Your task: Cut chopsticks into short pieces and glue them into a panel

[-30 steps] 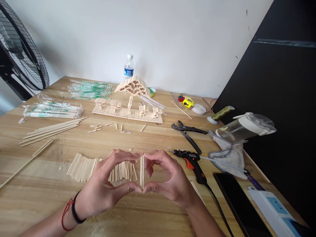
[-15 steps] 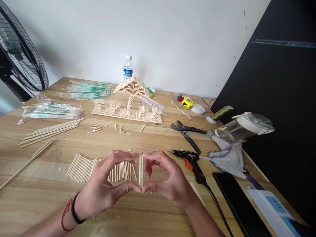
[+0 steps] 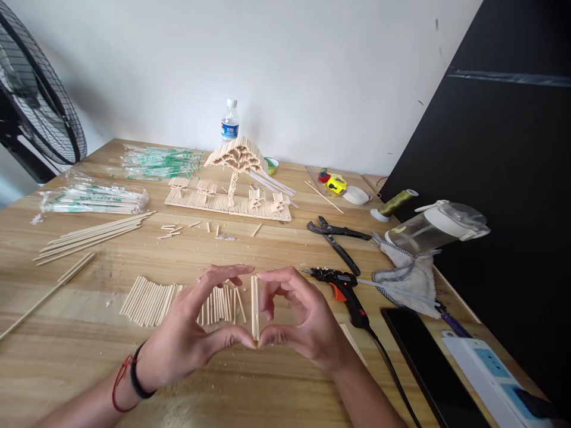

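A pair of short wooden sticks (image 3: pixel 255 308) stands side by side, upright in view, between my two hands. My right hand (image 3: pixel 307 315) pinches them end to end, index fingertip at the top and thumb at the bottom. On the other side, my left hand (image 3: pixel 187 324) keeps its thumb against the lower end; its index fingertip is close by the upper end, slightly raised. Behind the left hand lies a row of short cut sticks (image 3: pixel 149 302), partly covered by it. A glue gun (image 3: pixel 345 288) with an orange trigger rests to the right of my right hand.
At the back stands a stick-built model (image 3: pixel 236 172) before a water bottle (image 3: pixel 229 122). Bagged sticks (image 3: pixel 96 197) and loose long sticks (image 3: pixel 96 235) lie left. Pliers (image 3: pixel 336 238), a phone (image 3: pixel 419 362), a power strip (image 3: pixel 495 368) and a cup (image 3: pixel 435 226) occupy the right.
My left index fingertip has lifted a little off the sticks' upper end. The right hand keeps its pinch, and the view has shifted slightly.
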`<state>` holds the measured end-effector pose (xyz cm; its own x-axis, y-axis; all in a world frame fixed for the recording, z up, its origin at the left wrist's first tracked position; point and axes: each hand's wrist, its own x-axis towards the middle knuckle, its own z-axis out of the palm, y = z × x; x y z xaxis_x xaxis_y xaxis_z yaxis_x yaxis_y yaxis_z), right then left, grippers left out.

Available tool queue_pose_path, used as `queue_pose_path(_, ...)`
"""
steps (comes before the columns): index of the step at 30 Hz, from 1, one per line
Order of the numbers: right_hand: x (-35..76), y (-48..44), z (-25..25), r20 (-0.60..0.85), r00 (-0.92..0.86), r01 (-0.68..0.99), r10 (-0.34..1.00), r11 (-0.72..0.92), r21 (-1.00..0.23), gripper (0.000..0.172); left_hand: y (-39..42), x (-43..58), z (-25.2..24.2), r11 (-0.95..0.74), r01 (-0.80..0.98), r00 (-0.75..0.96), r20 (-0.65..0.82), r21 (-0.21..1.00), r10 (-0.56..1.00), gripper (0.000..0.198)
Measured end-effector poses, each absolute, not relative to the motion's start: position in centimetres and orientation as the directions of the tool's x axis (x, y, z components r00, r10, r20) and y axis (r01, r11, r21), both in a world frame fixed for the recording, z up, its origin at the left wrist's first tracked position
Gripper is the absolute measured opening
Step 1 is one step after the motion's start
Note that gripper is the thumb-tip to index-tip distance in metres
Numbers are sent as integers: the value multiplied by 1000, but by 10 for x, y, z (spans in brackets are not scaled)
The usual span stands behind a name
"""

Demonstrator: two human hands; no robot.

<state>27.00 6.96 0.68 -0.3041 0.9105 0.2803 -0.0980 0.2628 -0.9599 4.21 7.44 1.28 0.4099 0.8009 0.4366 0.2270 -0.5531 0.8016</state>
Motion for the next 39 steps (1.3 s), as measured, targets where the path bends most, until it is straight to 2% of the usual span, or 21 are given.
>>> queue_pose_path(4,270,70,8,274,-315,-96,909,257,-962,63,79,42,16,-556,257,424,425,791,800,75)
queue_pose_path(14,271,70,12,262,-333,-84,906,248,-965,61,79,41,19,-530,240,487,371,813,791,66)
queue_pose_path(29,273,74,10,198,-348,-100,916,174,-980,72,83,40,18,-579,191,506,426,792,750,65)
queue_pose_path(32,276,74,9,205,-359,-137,911,166,-977,63,82,38,15,-578,194,501,427,793,753,65)
queue_pose_path(36,278,77,8,196,-237,-55,952,188,-981,28,83,36,15,-558,236,493,397,796,774,63)
queue_pose_path(39,278,83,4,207,-169,114,964,228,-967,32,86,36,16,-566,268,486,398,780,778,58)
